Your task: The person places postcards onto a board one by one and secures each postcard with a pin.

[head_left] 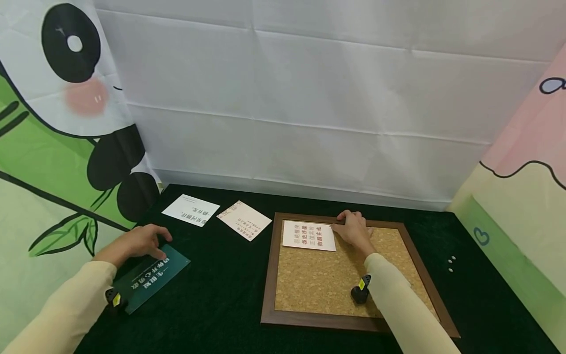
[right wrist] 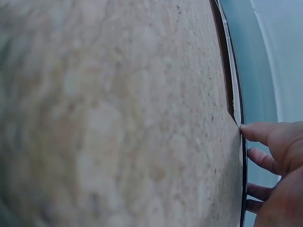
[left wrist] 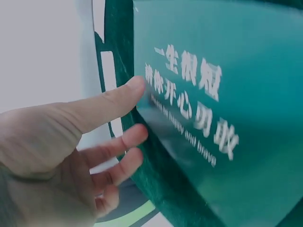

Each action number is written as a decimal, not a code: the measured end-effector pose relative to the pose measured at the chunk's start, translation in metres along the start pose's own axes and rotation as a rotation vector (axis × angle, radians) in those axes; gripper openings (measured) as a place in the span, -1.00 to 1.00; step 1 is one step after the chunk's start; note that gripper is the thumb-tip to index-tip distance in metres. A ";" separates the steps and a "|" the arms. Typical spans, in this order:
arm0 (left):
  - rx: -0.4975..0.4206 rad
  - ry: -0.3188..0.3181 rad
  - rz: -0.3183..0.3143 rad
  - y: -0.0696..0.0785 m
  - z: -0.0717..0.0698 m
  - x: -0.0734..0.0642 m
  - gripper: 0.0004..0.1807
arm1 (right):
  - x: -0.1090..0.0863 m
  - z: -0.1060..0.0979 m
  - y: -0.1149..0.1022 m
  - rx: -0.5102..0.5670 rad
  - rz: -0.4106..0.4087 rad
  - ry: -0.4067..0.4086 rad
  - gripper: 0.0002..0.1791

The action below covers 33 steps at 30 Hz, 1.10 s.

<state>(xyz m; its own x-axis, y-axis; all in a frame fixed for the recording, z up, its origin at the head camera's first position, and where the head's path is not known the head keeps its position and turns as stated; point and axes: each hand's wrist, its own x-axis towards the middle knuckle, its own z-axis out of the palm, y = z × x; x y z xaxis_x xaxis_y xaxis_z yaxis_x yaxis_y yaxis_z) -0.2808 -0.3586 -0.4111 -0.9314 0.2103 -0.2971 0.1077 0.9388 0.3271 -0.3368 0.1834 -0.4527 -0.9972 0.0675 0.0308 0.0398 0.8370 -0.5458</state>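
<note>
Currently, as I observe from the side, the hands lie well apart over the dark green worktop [head_left: 221,305]; the left hand [head_left: 143,241] is above the teal card [head_left: 165,273], its thumb touching that card near one edge, its fingers loosely bent and standing apart from the thumb, with no closed grip visible; the right hand [head_left: 353,231] is at the far part of the framed cork board [head_left: 318,285], its thumb by the edge of the red-lettered card [head_left: 308,236], its fingers parted and only slightly bent; whether they press anything cannot be told; beyond the left hand, towards the right one, lie the white card [head_left: 191,210] and the cream card [head_left: 244,220]; small pale pieces [head_left: 450,261] sit to the right of the right hand.
</note>
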 end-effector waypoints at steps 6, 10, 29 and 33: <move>0.047 -0.019 0.049 -0.003 0.000 0.002 -0.52 | 0.000 0.000 0.000 0.005 0.005 0.003 -0.63; 0.026 -0.015 0.058 -0.006 0.002 0.003 -0.56 | -0.001 0.001 0.000 0.005 0.005 0.000 -0.63; -0.181 0.108 -0.042 -0.027 0.006 0.001 -0.70 | -0.001 0.002 0.000 0.013 0.001 0.012 -0.63; -0.242 0.145 -0.095 -0.032 0.010 -0.003 -0.71 | -0.001 0.003 0.000 0.010 0.003 0.016 -0.63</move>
<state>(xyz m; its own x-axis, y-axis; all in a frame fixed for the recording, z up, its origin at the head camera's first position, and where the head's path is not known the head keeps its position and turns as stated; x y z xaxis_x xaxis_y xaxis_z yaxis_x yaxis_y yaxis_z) -0.2778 -0.3863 -0.4296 -0.9752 0.0673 -0.2108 -0.0519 0.8564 0.5137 -0.3363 0.1821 -0.4551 -0.9960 0.0790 0.0423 0.0424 0.8312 -0.5543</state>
